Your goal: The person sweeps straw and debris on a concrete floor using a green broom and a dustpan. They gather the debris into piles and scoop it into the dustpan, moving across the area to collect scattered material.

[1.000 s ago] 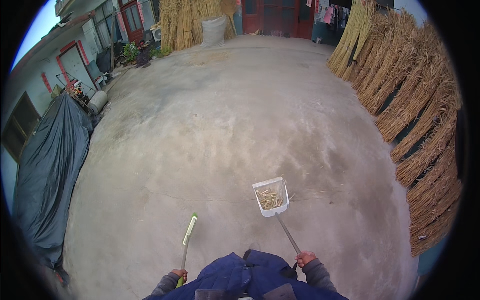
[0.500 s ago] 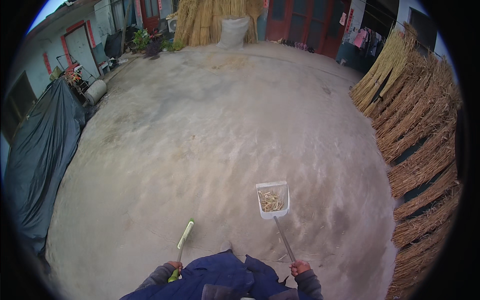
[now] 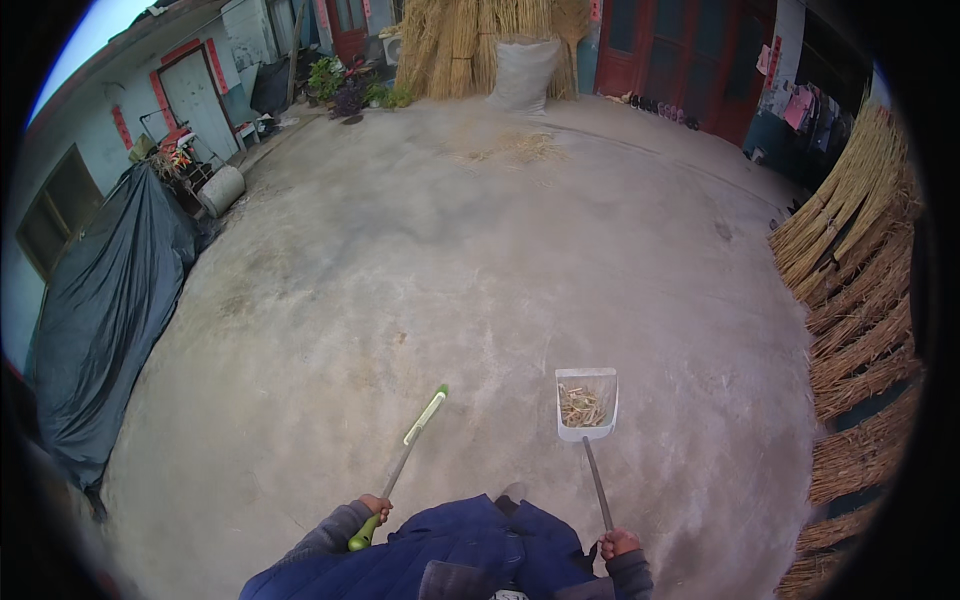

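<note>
My left hand (image 3: 374, 507) grips the green end of a long stick (image 3: 408, 451) with a pale tip, which points forward and up over the concrete ground. My right hand (image 3: 618, 543) holds the thin dark handle of a white dustpan (image 3: 586, 403). Straw scraps lie in the dustpan's tray. Both hands sit at the bottom of the view, either side of my blue jacket (image 3: 455, 555).
Bundles of dry reeds (image 3: 850, 300) lean along the right side. A dark tarp-covered heap (image 3: 105, 320) stands on the left. At the far end are more stacked reeds, a grey sack (image 3: 524, 75), scattered straw (image 3: 518, 150) and red doors (image 3: 690, 55).
The view has swung to the left across the yard. The stick's tip has risen and tilted further right. The dustpan stays held out in front with its straw.
</note>
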### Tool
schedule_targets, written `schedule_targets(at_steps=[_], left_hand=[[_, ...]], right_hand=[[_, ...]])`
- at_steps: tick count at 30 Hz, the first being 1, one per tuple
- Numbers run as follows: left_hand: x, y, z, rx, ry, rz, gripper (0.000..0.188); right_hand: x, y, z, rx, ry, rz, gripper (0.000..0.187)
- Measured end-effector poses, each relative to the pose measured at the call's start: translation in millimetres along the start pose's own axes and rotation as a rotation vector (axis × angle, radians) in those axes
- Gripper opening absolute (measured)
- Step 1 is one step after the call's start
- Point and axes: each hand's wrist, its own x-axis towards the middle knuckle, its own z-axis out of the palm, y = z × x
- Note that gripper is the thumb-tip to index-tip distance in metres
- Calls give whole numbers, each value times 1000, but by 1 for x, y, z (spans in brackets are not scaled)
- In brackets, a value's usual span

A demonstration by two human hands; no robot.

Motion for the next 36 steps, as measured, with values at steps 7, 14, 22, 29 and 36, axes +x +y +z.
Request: schedule_targets(at_steps=[7, 14, 22, 29, 36], left_hand=[[49, 170, 79, 348, 136, 57, 28], [145, 406, 104, 613, 149, 76, 26], [205, 703, 156, 373, 77, 81, 20], [273, 922, 225, 546, 87, 147, 23], [317, 1132, 303, 426, 34, 139, 26]], right_hand=[[142, -215, 67, -149, 39, 30, 2], [286, -358, 164, -67, 29, 14, 6], [407, -533, 266, -21, 6, -25, 3], [571, -705, 325, -67, 73, -27, 3], [699, -887, 365, -122, 64, -25, 9]])
